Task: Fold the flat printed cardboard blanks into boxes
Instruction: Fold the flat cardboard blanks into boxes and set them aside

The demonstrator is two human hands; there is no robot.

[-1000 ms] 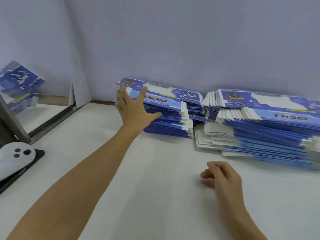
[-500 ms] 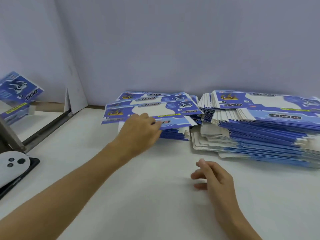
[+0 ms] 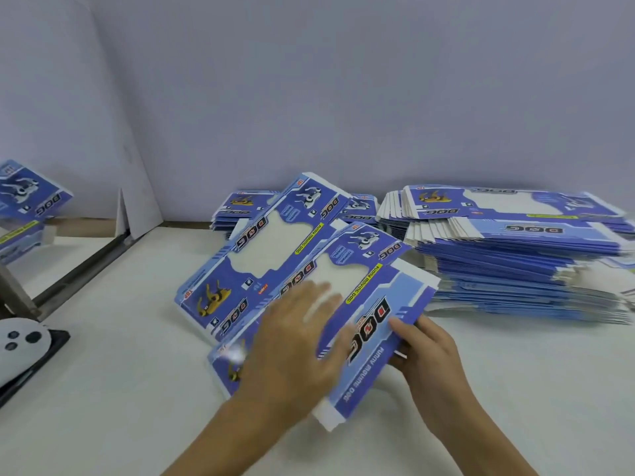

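Two flat blue-and-white printed blanks lie slanted on the white table [image 3: 515,389], off the stacks. The near blank [image 3: 372,324] is under both hands and overlaps the far blank [image 3: 254,269]. My left hand [image 3: 295,345] lies flat on the near blank's left half, fingers spread and motion-blurred. My right hand [image 3: 429,359] pinches its right edge, thumb on top and fingers underneath. Behind them sit a low left stack of blanks [image 3: 240,204] and a taller, wider right stack [image 3: 515,255] against the wall.
A folded box [image 3: 24,207] stands at the far left beyond a metal rail [image 3: 79,269]. A white device with dark buttons [image 3: 20,348] rests on a black base at the left edge. A white board [image 3: 137,201] leans in the wall corner.
My left hand has dragged two blanks off the left stack toward me. My right hand moved forward and took hold of the near blank's right edge.
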